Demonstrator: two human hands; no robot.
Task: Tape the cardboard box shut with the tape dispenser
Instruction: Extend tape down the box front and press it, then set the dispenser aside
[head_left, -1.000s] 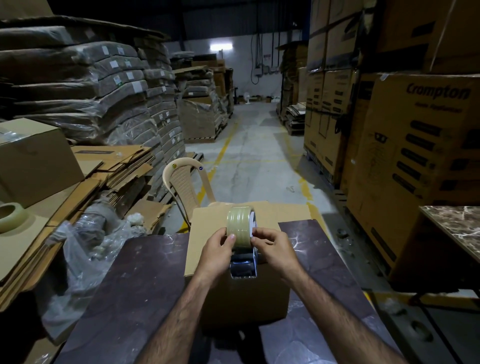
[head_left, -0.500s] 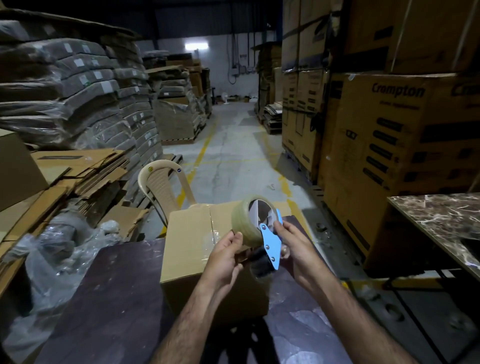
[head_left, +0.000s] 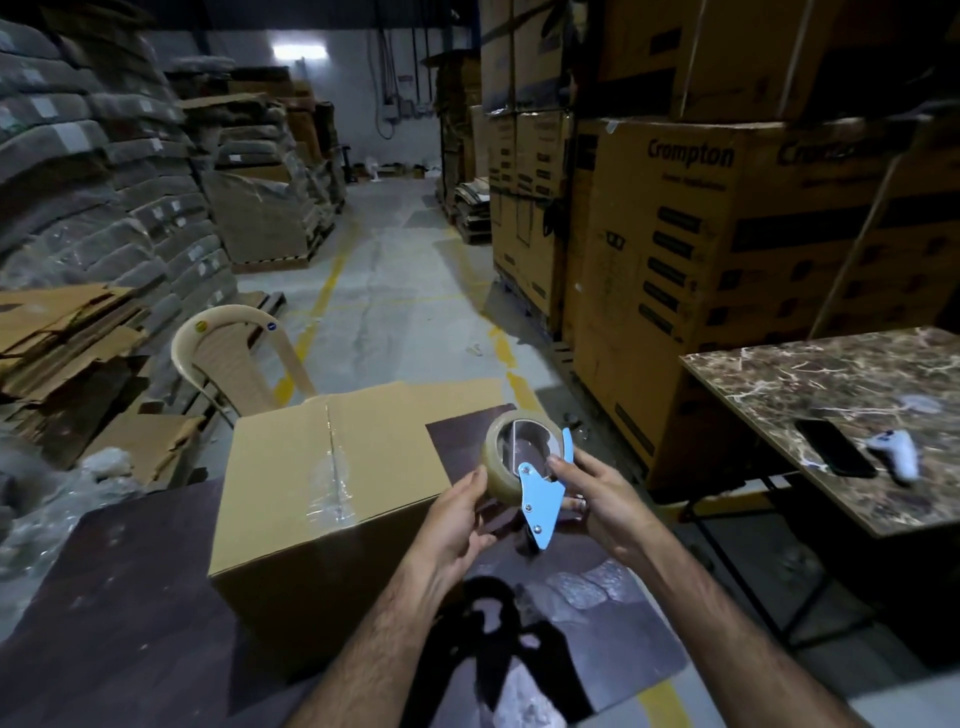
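A closed brown cardboard box (head_left: 291, 483) sits on a dark table (head_left: 130, 613), with clear tape (head_left: 332, 483) running along its centre seam. To the right of the box, above the table, I hold a tape dispenser (head_left: 535, 488) with a light blue metal frame and a roll of clear tape. My left hand (head_left: 457, 514) cups the roll from the left. My right hand (head_left: 597, 493) grips the dispenser's frame from the right, thumb on the blue plate. The dispenser is off the box.
A beige plastic chair (head_left: 234, 358) stands behind the box. A marble-topped table (head_left: 779, 379) at right carries a black phone (head_left: 834, 454) and a white controller (head_left: 896, 452). Flattened cartons (head_left: 62, 332) lie at left, stacked Crompton boxes (head_left: 701, 249) at right.
The dispenser has come off the box's top and swung to the right, now held side-on in both hands. The view has turned right, so the box sits further left.
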